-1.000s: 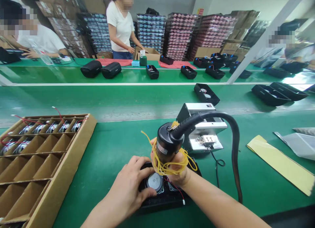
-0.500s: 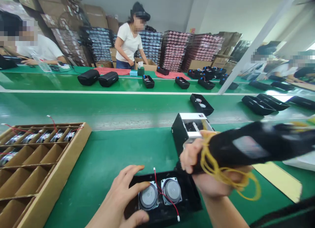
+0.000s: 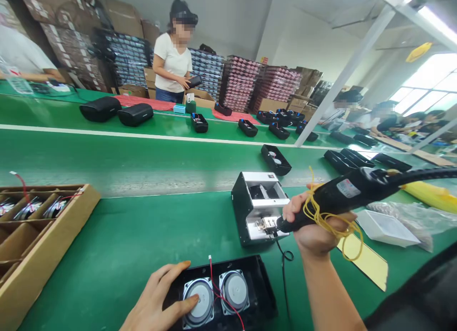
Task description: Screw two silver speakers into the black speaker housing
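Observation:
My right hand (image 3: 317, 228) is wrapped round a black electric screwdriver (image 3: 339, 197) with yellow cord looped about it. Its tip is at the front of a silver and black screw feeder (image 3: 260, 202). Below lies an open black speaker housing (image 3: 259, 285) holding two round speakers, the left one (image 3: 199, 302) and the right one (image 3: 234, 290), with red wires and white plugs across them. My left hand (image 3: 157, 297) has its fingers spread over the housing's left edge, the thumb on the left speaker.
A divided cardboard box (image 3: 67, 231) with speakers stands at the left. Behind runs a conveyor with black housings (image 3: 275, 159). A white tray (image 3: 387, 228) and a yellow sheet (image 3: 367, 262) lie right. A person (image 3: 173, 59) stands across the line.
My right hand and the screwdriver have moved from above the housing to the feeder's front. The view has shifted right. The person opposite now holds a black housing.

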A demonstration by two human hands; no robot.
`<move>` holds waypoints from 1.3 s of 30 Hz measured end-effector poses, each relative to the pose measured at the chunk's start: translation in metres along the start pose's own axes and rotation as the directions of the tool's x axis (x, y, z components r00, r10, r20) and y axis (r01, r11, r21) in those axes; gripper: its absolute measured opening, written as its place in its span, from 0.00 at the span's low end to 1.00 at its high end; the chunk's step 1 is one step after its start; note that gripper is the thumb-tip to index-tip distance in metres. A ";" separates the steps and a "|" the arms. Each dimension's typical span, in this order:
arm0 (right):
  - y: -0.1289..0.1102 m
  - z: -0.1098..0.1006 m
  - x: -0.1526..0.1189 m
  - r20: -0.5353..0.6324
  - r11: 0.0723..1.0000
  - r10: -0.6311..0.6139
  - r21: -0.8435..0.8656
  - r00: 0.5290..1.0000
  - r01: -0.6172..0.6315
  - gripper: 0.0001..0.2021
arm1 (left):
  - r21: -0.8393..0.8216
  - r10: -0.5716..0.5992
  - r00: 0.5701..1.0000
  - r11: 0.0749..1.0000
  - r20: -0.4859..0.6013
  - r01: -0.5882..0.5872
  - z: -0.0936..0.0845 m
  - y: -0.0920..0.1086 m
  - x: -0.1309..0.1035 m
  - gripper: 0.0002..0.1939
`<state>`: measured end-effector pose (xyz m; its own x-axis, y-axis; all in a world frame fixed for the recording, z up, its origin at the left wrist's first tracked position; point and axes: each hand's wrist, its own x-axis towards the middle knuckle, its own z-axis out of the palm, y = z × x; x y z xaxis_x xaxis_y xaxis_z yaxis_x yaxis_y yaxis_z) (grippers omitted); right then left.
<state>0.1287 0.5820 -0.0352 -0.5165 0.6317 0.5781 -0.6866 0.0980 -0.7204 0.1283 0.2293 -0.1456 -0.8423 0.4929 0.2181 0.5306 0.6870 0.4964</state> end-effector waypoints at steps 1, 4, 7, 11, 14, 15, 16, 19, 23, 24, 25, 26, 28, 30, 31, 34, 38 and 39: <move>0.000 0.001 -0.001 -0.007 1.000 0.008 -0.006 1.000 -0.008 0.30 | 0.000 0.042 0.999 0.999 0.000 -0.042 0.003 0.002 0.001 0.25; -0.001 0.001 -0.001 0.008 1.000 0.029 -0.005 1.000 -0.029 0.31 | -0.004 0.216 0.976 0.976 0.043 -0.216 0.007 0.007 0.004 0.25; -0.001 0.000 -0.003 0.020 0.999 0.044 0.005 0.999 -0.044 0.29 | -0.052 0.100 0.991 0.994 0.090 -0.096 0.008 0.013 0.006 0.27; -0.002 -0.004 -0.007 0.056 0.998 0.062 0.025 0.996 -0.064 0.28 | -0.166 -0.132 0.980 0.974 0.150 0.156 0.014 0.015 0.003 0.32; -0.005 -0.010 -0.010 0.049 0.995 0.092 0.039 0.995 -0.094 0.31 | -0.229 -0.141 0.976 0.957 0.164 0.177 0.020 0.012 0.000 0.39; -0.007 -0.012 -0.010 0.048 0.994 0.099 0.048 0.994 -0.101 0.32 | -0.238 -0.141 0.977 0.955 0.159 0.176 0.022 0.011 -0.001 0.41; -0.011 -0.013 -0.010 0.063 0.993 0.100 0.059 0.993 -0.104 0.33 | -0.241 -0.143 0.978 0.954 0.151 0.177 0.023 0.011 -0.002 0.43; -0.030 -0.008 -0.009 0.128 0.993 0.051 0.097 0.990 -0.063 0.34 | -0.229 -0.144 0.982 0.958 0.125 0.170 0.022 0.013 -0.003 0.47; -0.061 0.023 -0.015 0.126 0.988 0.043 0.141 0.991 -0.061 0.32 | -0.191 0.051 0.998 0.981 0.042 -0.042 0.012 0.017 -0.002 0.39; -0.067 0.034 -0.019 0.118 0.987 0.049 0.146 0.992 -0.067 0.31 | -0.177 0.171 0.985 0.970 0.013 -0.166 0.009 0.017 -0.002 0.33; -0.070 0.045 -0.024 0.137 0.984 0.060 0.158 0.989 -0.081 0.29 | -0.164 0.284 0.959 0.946 -0.008 -0.281 0.006 0.017 -0.002 0.27; -0.072 0.055 -0.030 0.170 0.978 0.068 0.184 0.983 -0.100 0.26 | -0.158 0.372 0.928 0.916 -0.021 -0.370 0.003 0.017 -0.002 0.22; -0.069 0.074 -0.045 0.290 0.951 0.093 0.257 0.953 -0.171 0.22 | -0.178 0.437 0.899 0.882 -0.037 -0.437 -0.001 0.018 -0.002 0.25; -0.060 0.088 -0.060 0.407 0.907 0.135 0.317 0.903 -0.278 0.22 | -0.206 0.421 0.906 0.883 -0.050 -0.422 -0.003 0.020 -0.004 0.31; -0.054 0.094 -0.067 0.451 0.879 0.164 0.337 0.877 -0.337 0.24 | -0.219 0.411 0.911 0.885 -0.045 -0.410 -0.004 0.021 -0.005 0.32; -0.037 0.110 -0.083 0.523 0.793 0.272 0.354 0.807 -0.497 0.31 | -0.250 0.376 0.927 0.896 -0.016 -0.367 -0.008 0.025 -0.007 0.30; -0.022 0.124 -0.094 0.566 0.759 0.319 0.327 0.760 -0.563 0.29 | -0.298 0.358 0.933 0.888 -0.029 -0.350 -0.011 0.028 -0.005 0.29; -0.020 0.126 -0.095 0.571 0.763 0.313 0.325 0.759 -0.559 0.30 | -0.307 0.355 0.934 0.886 -0.035 -0.348 -0.011 0.028 -0.004 0.29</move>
<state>0.1269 0.4230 -0.0276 -0.8989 0.0712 0.4323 -0.4016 -0.5282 -0.7481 0.1457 0.2407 -0.1232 -0.6018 0.6859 0.4092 0.7339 0.2729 0.6220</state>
